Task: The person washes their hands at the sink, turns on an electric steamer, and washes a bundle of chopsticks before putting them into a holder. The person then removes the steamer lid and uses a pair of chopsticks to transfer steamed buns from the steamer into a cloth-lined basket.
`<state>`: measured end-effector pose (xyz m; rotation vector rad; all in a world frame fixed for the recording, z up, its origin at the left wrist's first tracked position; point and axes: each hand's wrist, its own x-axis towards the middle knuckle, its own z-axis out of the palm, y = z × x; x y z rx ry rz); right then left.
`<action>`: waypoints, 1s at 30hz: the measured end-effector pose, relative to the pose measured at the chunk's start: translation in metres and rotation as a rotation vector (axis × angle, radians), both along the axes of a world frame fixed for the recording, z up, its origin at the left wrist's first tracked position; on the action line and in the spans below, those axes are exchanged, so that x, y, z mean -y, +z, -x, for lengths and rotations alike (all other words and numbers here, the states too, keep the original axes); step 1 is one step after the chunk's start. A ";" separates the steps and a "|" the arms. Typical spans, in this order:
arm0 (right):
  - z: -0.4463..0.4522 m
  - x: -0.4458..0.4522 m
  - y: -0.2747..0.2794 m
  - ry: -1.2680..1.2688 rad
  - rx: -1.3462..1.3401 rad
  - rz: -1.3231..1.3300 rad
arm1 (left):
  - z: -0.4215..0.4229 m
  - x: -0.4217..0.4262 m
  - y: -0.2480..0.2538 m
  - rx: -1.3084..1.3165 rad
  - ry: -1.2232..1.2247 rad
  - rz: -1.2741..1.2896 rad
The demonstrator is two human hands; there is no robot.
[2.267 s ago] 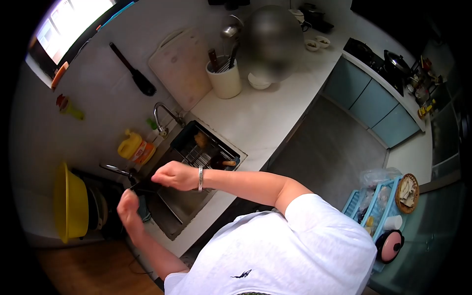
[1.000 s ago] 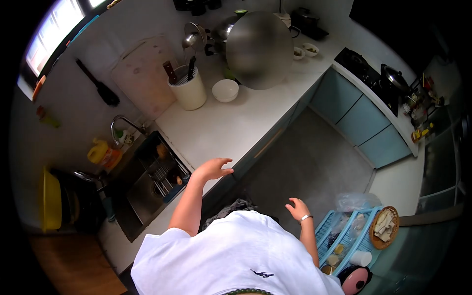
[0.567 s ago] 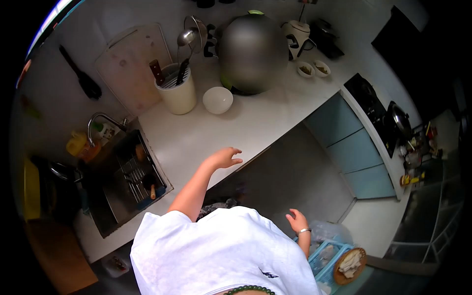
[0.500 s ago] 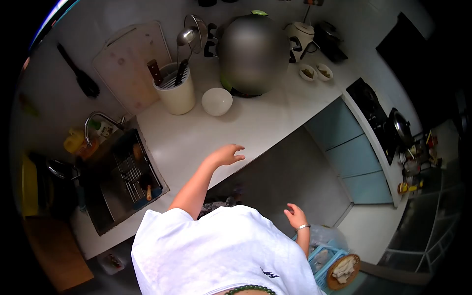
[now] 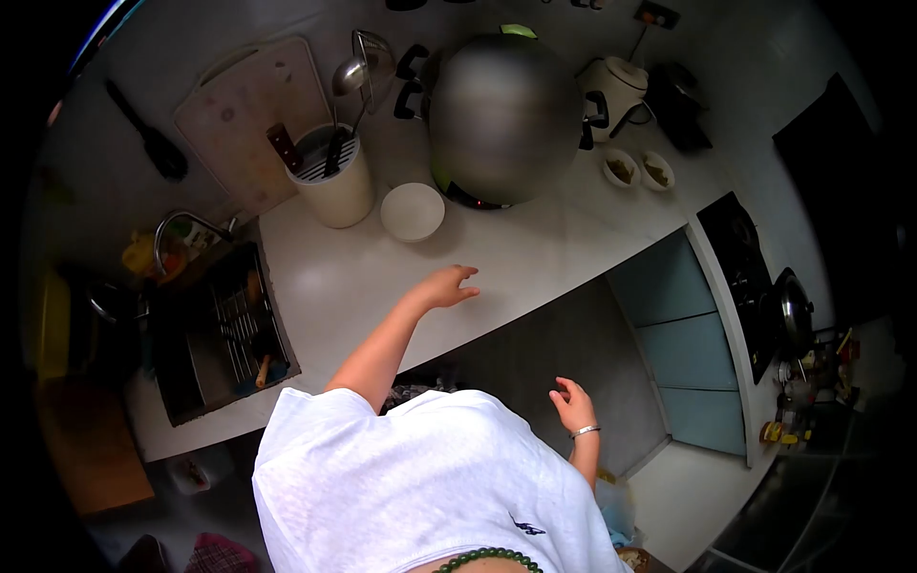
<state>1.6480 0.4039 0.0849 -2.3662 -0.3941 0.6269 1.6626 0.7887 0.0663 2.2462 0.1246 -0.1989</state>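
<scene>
My left hand (image 5: 446,286) is over the front part of the white counter (image 5: 334,286), thumb and fingers apart, with nothing in it. The nearest object is a white bowl (image 5: 413,212), a little beyond the fingertips and not touched. My right hand (image 5: 573,404) hangs lower, beside my body and above the floor, fingers apart and holding nothing. A silver bracelet (image 5: 584,432) circles its wrist. Behind the bowl stands a large pot with black handles (image 5: 594,119); its middle is blurred.
Left on the counter are a utensil holder (image 5: 336,191), a cutting board (image 5: 253,124) and a sink with a rack (image 5: 239,334). Further right stand two small bowls (image 5: 657,172), a cream appliance (image 5: 616,91) and a stove (image 5: 740,277). Blue cabinets (image 5: 693,363) line the floor.
Both hands were close together over the sink; they have since moved apart, the left to the counter, the right down beside my body. The view has turned toward the pot and stove.
</scene>
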 end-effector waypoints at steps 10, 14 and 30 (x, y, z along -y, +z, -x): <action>-0.097 0.040 0.001 0.210 -0.026 -0.009 | -0.039 -0.001 -0.029 -0.053 0.962 1.005; -0.142 0.066 0.013 0.241 0.022 -0.020 | -0.055 -0.039 -0.095 0.138 1.361 1.739; -0.167 0.057 -0.001 0.307 -0.009 0.009 | -0.057 -0.060 -0.088 0.499 1.662 1.515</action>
